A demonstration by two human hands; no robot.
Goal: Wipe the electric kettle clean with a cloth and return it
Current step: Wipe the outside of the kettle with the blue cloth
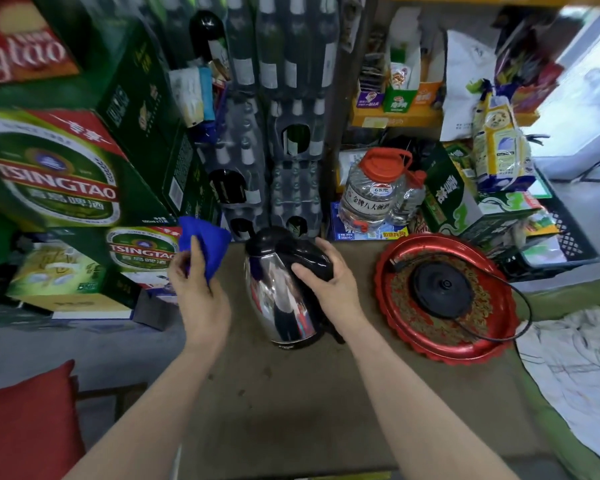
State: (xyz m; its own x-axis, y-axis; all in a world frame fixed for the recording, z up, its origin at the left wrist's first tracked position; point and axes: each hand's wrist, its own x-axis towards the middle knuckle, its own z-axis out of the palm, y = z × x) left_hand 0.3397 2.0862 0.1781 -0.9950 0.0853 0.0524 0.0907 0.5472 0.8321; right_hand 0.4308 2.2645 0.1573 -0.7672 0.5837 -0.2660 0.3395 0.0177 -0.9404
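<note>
Kettle [284,292] at center frame stands on the brown table [291,410], my right hand [329,282] curled around its black handle while my left hand [196,289], just beside it at center left, pinches a folded blue cloth [205,244] between thumb and fingers. The cloth is not touching the steel.

Risk, as I judge it: the kettle seems to lean slightly toward the lower right, so a hard wipe from the left could tip or slide it toward the red tray [444,299]. The black cord [520,306] loops over the tray's right rim and could catch when the kettle goes back.

That tray, at center right, holds the kettle's round black base [442,285], with the kettle well apart from it. Whether the kettle holds water I cannot tell; its lid is down. Above the tray, 2 clear jugs [371,192] with red caps hold clear liquid. Green beer boxes [49,174] fill the upper left, and wrapped packs of bottles [274,98] stand at upper center.
</note>
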